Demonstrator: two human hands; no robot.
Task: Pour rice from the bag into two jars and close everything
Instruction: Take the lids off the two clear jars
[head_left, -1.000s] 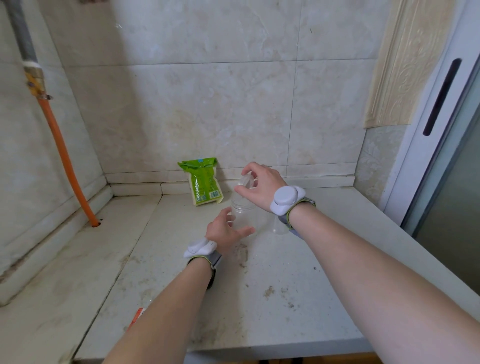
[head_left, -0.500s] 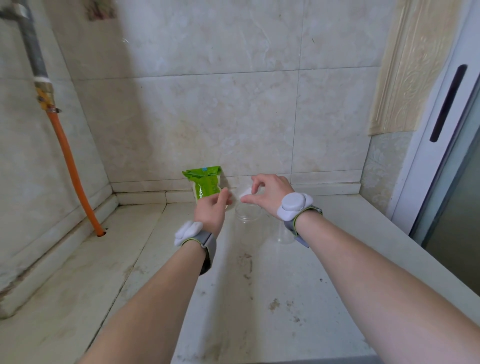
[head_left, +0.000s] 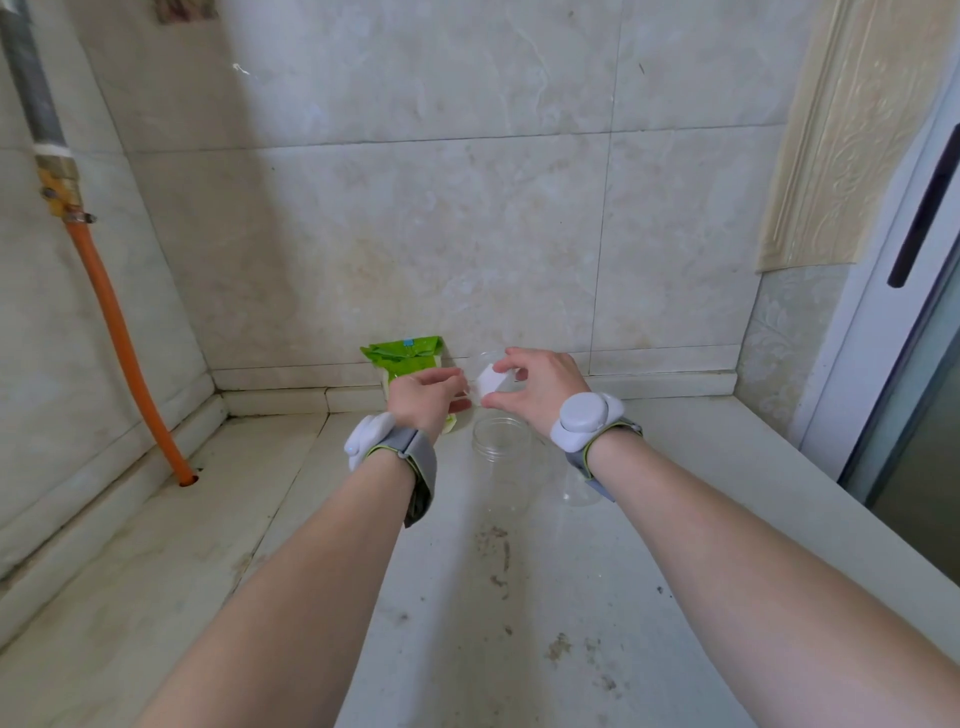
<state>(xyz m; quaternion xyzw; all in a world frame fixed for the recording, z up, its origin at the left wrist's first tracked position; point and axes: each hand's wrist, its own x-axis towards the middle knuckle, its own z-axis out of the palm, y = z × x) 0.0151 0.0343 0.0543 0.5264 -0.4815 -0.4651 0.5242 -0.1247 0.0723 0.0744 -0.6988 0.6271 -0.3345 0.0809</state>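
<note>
Step in hand (my judgement): uncapping, ahead of any pour.

Hands: right hand (head_left: 524, 392) pinches a white lid (head_left: 492, 385) between thumb and fingertips, lifted clear above the far rim of the open jar (head_left: 501, 441). Left hand (head_left: 421, 400) is relaxed, fingers reaching toward 3 o'clock, gripping nothing visible. Contact with the rice bag (head_left: 402, 356) behind it cannot be told.

Jar: upright on the table (head_left: 467, 623), long axis vertical, mouth up, empty. Second jar (head_left: 577, 491) sits at its 4 o'clock, mostly hidden by the right wrist. The bag stands at the jar's 11 o'clock, against the wall, long axis vertical, top edge up.

To do it well: set the lid flat toward 3 o'clock, clear of both mouths yet within reach. Keep the right wrist off the light jar beneath it.
</note>
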